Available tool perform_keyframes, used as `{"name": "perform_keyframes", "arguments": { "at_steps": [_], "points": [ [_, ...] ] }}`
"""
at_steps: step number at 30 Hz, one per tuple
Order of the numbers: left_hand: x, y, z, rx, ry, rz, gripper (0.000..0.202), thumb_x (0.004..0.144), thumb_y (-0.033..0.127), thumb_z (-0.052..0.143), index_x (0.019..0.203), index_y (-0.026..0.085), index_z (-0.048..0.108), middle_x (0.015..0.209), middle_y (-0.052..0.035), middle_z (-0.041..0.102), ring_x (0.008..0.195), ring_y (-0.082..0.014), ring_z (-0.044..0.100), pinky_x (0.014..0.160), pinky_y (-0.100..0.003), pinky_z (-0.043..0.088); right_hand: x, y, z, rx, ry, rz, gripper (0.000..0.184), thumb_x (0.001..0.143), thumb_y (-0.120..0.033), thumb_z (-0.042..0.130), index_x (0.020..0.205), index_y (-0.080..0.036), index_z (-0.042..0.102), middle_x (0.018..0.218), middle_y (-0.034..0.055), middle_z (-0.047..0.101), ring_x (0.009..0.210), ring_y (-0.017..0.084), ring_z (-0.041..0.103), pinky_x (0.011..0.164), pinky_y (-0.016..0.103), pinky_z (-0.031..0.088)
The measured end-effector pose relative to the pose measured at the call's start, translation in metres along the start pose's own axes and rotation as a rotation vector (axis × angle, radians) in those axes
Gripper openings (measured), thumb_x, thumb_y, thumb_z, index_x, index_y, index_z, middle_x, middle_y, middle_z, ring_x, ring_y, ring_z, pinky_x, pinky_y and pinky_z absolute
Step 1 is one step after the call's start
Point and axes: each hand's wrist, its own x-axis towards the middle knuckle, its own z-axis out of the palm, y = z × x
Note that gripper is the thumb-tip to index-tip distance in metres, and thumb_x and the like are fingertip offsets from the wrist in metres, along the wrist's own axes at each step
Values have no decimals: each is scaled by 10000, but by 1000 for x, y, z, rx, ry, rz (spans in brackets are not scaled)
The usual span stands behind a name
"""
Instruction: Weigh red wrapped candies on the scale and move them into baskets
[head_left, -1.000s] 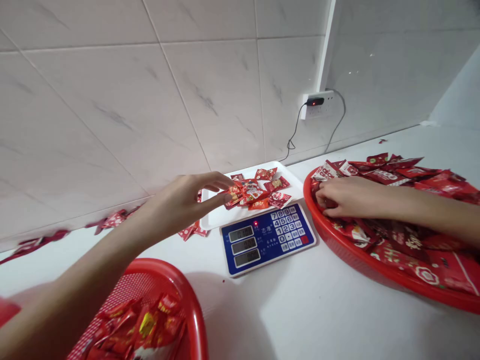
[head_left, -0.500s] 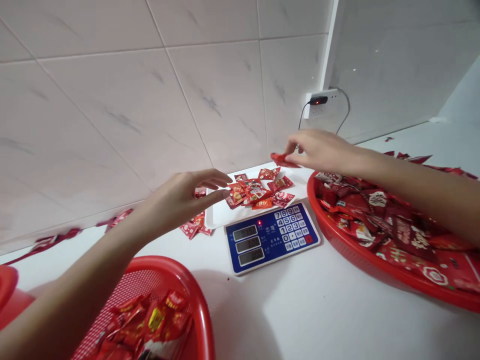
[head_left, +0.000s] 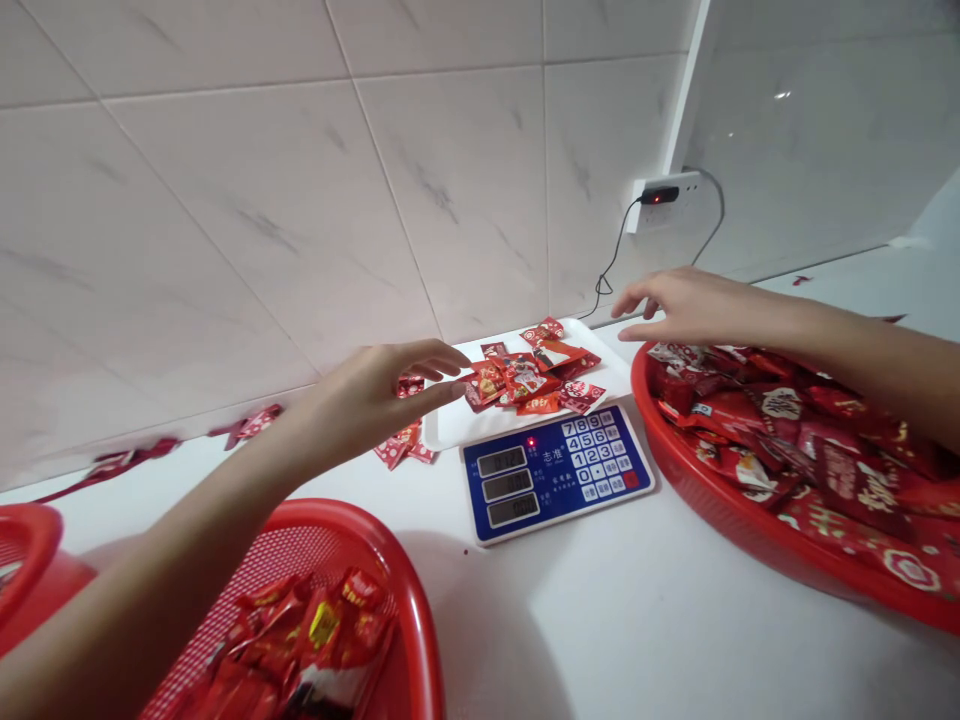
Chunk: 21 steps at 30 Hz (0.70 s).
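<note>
Red candy sachets [head_left: 517, 382] in loose heap on white tray [head_left: 450, 432], behind blue scale panel [head_left: 556, 475]; heap's long axis runs along tray. Panel reads 志准, keypad 0–9; display too small to read. Left hand [head_left: 367, 395] open, holding nothing, fingertips at heap's left edge. Right hand [head_left: 679, 310] open, empty, above sachet-filled red basket [head_left: 646, 440], right of scale. Second red basket [head_left: 409, 570] front-left of scale.

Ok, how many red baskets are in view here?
3: a basket of red packets below the right hand, a second under the left forearm, a third cut off at the left edge; others could be out of view.
</note>
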Motion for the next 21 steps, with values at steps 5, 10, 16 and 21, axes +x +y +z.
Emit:
{"name": "perform_keyframes", "arguments": {
  "at_steps": [5,10,16,21],
  "points": [
    [-2,1,-1,39,8,-14,420,854,613,535,1084,292,680,1071,-36,738,970,-272,693,819,-419,552,2,6,4,-2,44,-183,493,818,-491,569,1211,-209,663,1206,111,679,1067,306,637,902,457,495],
    [12,-4,25,-6,96,31,804,761,696,636,1397,237,460,1419,-154,532,1255,-370,549,985,-532,503,20,-6,7,-1,-62,-327,963,698,-633,696,1495,-170,415,1516,164,442,1360,379,430,1103,521,363],
    [69,-11,76,-26,-52,41,1488,498,716,842,1565,184,-49,1624,-278,-109,1490,-467,-102,1170,-680,114,68,-40,30,174,-467,-271,1594,432,-707,820,1579,-76,-90,1652,197,1,1512,374,97,1226,485,177],
    [100,-27,76,-70,-137,-108,1585,416,756,833,1564,142,-71,1604,-333,-71,1450,-560,-78,1116,-762,103,93,-40,48,242,-534,-137,1618,385,-718,843,1587,-66,-20,1646,214,68,1505,391,113,1238,479,171]
  ]
}}
